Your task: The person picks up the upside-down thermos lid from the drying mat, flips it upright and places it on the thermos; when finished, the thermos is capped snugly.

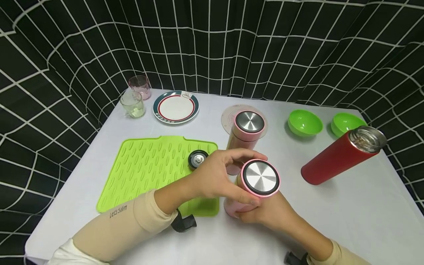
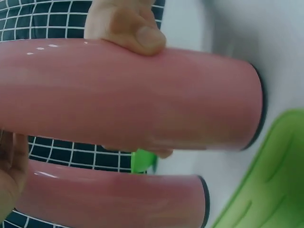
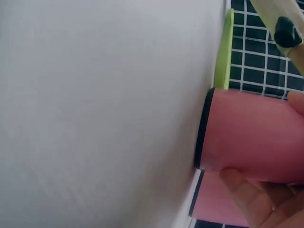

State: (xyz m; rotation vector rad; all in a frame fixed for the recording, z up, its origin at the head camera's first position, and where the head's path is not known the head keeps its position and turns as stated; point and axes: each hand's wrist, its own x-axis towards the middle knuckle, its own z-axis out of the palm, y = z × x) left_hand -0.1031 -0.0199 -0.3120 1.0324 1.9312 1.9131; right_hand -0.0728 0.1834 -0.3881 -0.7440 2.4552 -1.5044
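Note:
A pink thermos flask (image 1: 243, 206) with a steel-topped lid (image 1: 261, 177) is between both hands. My left hand (image 1: 215, 176) holds it near the top, thumb on the near side and fingers reaching round the far side. Lower down, my right hand (image 1: 271, 211) grips the pink body, its thumb pressed to the wall in the left wrist view. The flask's dark base rim shows in the right wrist view, close over the white table. Just behind stands a second pink thermos flask (image 1: 249, 127), its lid on.
A round black lid (image 1: 197, 159) lies on the green drying mat (image 1: 142, 165) at left. A red flask (image 1: 338, 158) with an uncovered steel mouth stands at right, before two green bowls (image 1: 304, 123). Farther back are a plate (image 1: 176, 106), two glasses (image 1: 133, 105) and a round pale mat (image 1: 228, 119).

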